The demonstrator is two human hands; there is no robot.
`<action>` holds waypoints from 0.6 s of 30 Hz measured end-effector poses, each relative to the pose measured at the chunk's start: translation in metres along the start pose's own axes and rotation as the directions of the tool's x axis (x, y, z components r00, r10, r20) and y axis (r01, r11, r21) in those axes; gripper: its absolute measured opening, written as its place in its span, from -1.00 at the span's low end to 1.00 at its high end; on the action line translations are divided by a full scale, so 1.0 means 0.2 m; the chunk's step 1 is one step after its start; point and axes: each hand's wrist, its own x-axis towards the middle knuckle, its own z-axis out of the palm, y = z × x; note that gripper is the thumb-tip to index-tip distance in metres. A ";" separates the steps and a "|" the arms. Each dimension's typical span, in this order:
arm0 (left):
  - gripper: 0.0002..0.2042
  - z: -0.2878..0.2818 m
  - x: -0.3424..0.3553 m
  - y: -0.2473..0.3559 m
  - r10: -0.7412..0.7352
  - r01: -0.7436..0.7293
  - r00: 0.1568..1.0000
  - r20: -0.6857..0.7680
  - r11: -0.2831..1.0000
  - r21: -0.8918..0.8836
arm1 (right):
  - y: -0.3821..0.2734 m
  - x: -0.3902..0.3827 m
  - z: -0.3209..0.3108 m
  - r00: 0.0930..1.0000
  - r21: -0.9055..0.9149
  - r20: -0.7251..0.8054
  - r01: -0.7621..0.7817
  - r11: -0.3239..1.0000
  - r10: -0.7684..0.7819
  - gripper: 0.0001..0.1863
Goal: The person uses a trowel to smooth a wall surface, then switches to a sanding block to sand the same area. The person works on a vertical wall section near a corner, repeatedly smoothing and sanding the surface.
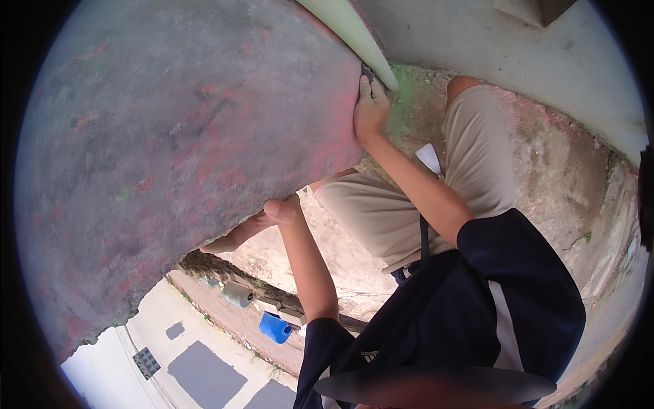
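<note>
A broad grey slab point(184, 136) with pink and green smears, apparently concrete, fills the upper left. At its rough lower edge, my left hand point(281, 210) grips the rim, thumb showing and its other fingers mostly hidden. My right hand point(372, 114) is closed against the slab's pink-stained right end. A small dark piece point(368, 72) shows at its fingertips, too little visible to name. Just beyond the right hand, a pale green pipe-like bar point(364, 48) runs along the slab's far edge. Beneath the slab near my left hand is what looks like a bare foot point(238, 233).
I sit with bent knees in beige shorts point(477, 150) on dusty, stained ground point(538, 150). A pale wall point(531, 51) rises at upper right. Lower left, past a ledge, lie a blue container point(274, 328), a whitish roll-shaped object point(237, 294) and a light wall with grey panels point(206, 373).
</note>
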 end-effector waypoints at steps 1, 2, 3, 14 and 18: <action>0.01 0.03 0.02 0.00 0.036 -0.036 0.997 -0.068 0.999 -0.004 | -0.13 -0.04 0.04 0.998 0.045 0.027 0.056 0.997 -0.058 -0.67; 0.01 0.04 0.04 0.00 0.071 -0.072 0.996 -0.061 0.997 -0.023 | -0.26 -0.08 0.08 0.993 0.084 0.044 0.109 0.991 -0.113 -0.68; 0.00 0.05 0.06 0.00 0.091 -0.093 0.994 -0.053 0.995 -0.041 | -0.38 -0.15 0.13 0.974 0.156 0.065 0.203 0.967 -0.215 -0.70; 0.08 -0.02 0.01 -0.08 0.141 -0.138 0.987 -0.080 0.990 0.039 | -0.65 0.05 0.30 0.526 0.350 0.263 0.729 0.588 -0.809 -0.64; 0.05 -0.02 0.01 -0.06 0.157 -0.156 0.987 -0.042 0.987 0.036 | -0.30 0.04 0.06 0.703 0.047 0.272 0.672 0.739 -0.657 -0.63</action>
